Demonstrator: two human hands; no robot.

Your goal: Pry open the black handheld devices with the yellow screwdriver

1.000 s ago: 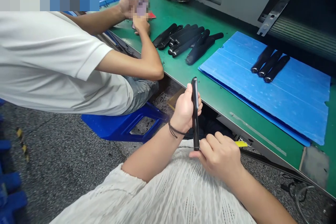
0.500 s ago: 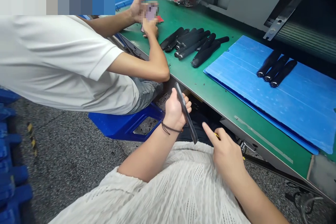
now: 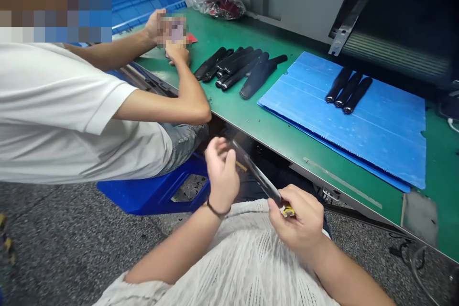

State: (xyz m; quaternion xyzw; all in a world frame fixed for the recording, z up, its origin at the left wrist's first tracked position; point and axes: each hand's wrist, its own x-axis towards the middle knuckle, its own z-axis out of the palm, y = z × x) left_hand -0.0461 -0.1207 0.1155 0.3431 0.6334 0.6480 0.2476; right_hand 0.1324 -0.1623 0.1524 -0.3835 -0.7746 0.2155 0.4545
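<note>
A long, slim, glossy black piece [image 3: 256, 172], shaped like a handle, slants in front of my lap. My right hand [image 3: 299, 217] is closed round its lower end. Something small and yellow [image 3: 289, 211] shows between the same fingers; its kind is mostly hidden. Beside the piece's upper end is my left hand [image 3: 223, 169], open with fingers apart and slightly blurred. Whether it touches the piece I cannot tell. Three black rounded pieces [image 3: 347, 93] lie side by side on a blue plastic sheet [image 3: 297, 100]. More black pieces [image 3: 240, 64] are heaped on the green table [image 3: 229, 114].
A co-worker in a white shirt [image 3: 64, 105] sits close on my left, on a blue stool [image 3: 143, 196], with a phone in hand. A blue crate [image 3: 147, 7] and a clear plastic bag [image 3: 220, 4] are at the back. A dark machine opening [image 3: 398, 33] faces the table.
The black piece has passed from my left hand to my right. My left hand has opened, and the right fingers have closed on the lower end. The view has shifted right.
</note>
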